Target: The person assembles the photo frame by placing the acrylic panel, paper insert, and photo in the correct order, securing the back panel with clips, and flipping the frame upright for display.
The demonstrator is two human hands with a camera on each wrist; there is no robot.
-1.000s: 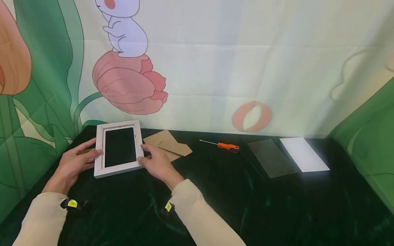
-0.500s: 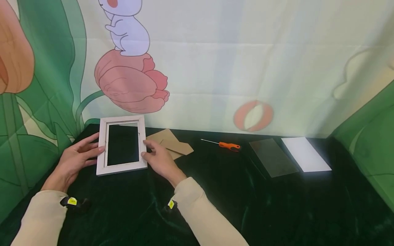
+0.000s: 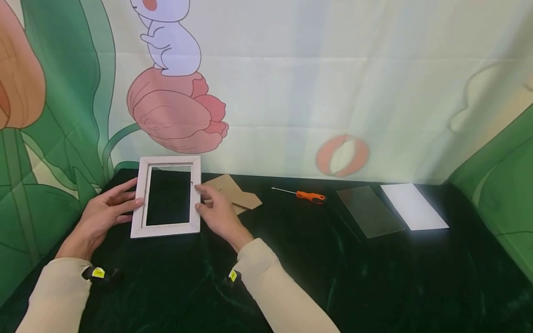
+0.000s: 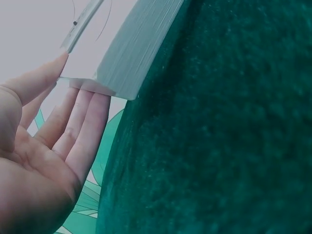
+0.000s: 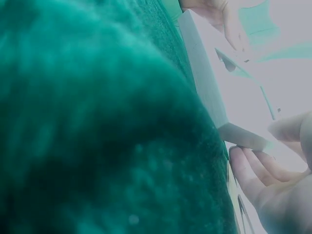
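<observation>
A white picture frame [image 3: 166, 229] lies between both hands at the left of the dark green cloth, its inner ledge facing up and the cloth visible through its opening. My left hand [image 3: 104, 210] grips the left side, thumb on the top face. In the left wrist view the other fingers reach against the underside and edge of the picture frame [image 4: 131, 53]. On the opposite side, my right hand [image 3: 220, 215] pinches the right rail between thumb and fingers. The right wrist view shows those fingertips at the edge of the picture frame [image 5: 204, 68].
Brown backing board pieces [image 3: 245, 201] lie just behind the right hand, partly covered by it. Further right are an orange-handled screwdriver [image 3: 310, 197], a clear sheet [image 3: 370, 212] and a white rectangular sheet [image 3: 414, 206]. A printed curtain [image 3: 266, 101] hangs along the back.
The picture frame has shifted slightly right and turned a little clockwise, with both hands still holding its sides. My right hand has moved slightly right with it.
</observation>
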